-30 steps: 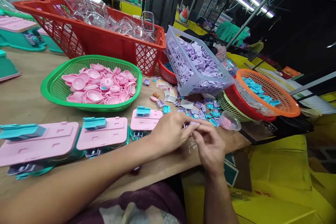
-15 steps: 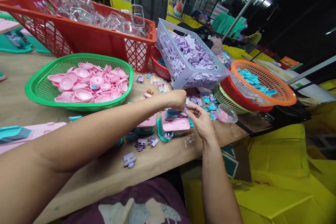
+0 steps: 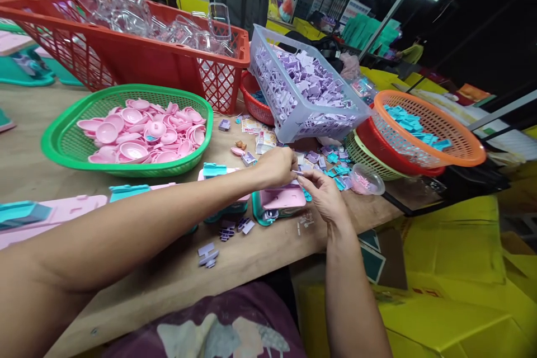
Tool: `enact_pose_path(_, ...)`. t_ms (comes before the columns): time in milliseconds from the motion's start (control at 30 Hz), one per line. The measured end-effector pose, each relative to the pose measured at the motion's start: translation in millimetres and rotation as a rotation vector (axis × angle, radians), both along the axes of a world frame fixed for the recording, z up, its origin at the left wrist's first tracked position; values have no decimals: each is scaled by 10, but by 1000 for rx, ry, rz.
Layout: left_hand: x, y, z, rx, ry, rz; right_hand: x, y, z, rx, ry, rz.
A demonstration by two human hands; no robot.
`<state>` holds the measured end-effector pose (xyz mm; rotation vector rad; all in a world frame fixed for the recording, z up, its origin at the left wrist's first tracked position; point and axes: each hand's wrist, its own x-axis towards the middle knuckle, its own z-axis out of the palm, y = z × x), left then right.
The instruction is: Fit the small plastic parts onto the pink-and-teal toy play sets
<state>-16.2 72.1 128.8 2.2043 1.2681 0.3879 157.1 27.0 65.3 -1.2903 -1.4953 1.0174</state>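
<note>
Small lilac part (image 3: pixel 297 172) is up b/w the two hands, over the bench (image 3: pixel 268 260), w/ R hand (image 3: pixel 329 198) pinching it: R fingers (image 3: pixel 309 185), thumb + index, closed on its edge. L hand (image 3: pixel 277 168) is right beside it, palm down, L fingers curled under; tips hidden, so can't tell if they grip the part too. Just below the hands: pink-topped box (image 3: pixel 283 198) w/ green base; its top is partly covered by the hands. Nearer the bench's front edge lie three loose lilac clips (image 3: pixel 207 255), well apart from the R hand. Other pink-topped boxes (image 3: pixel 54 218) run off to L, partly behind the L forearm, some w/ turq. clips (image 3: pixel 130 191) on top. Beyond the hands: scattered lilac + turq. pcs (image 3: pixel 335 168), next to a sm. clear tub (image 3: pixel 380 185) of pink bits. Behind: green basket (image 3: pixel 50 148) full of pink cups (image 3: pixel 134 151), red crate (image 3: pixel 146 64) w/ clear plastic pcs, translucent crate (image 3: pixel 289 131) tilted, packed w/ lilac pcs. Far R: orange basket (image 3: pixel 472 151) w/ blue pcs, atop a red basket (image 3: pixel 388 154) + a pale green one.
</note>
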Motion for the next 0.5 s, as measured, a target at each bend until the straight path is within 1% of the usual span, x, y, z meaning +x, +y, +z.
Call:
enact_pose_path(167,-8,95,-85,-30,-41,-42,-7,8,-8,25,-35,-7)
enact_pose_path(267,-32,126,-93,-57,-12,-82,-42,-50,-1,43,-51,-27)
enact_pose_path(400,-16,110,-9,-136,150,-126,-68,-121,-68,55,-33,-58)
enact_pose_path(500,40,73,88,-135,245,-175,-48,-97,-143,57,-2,-75)
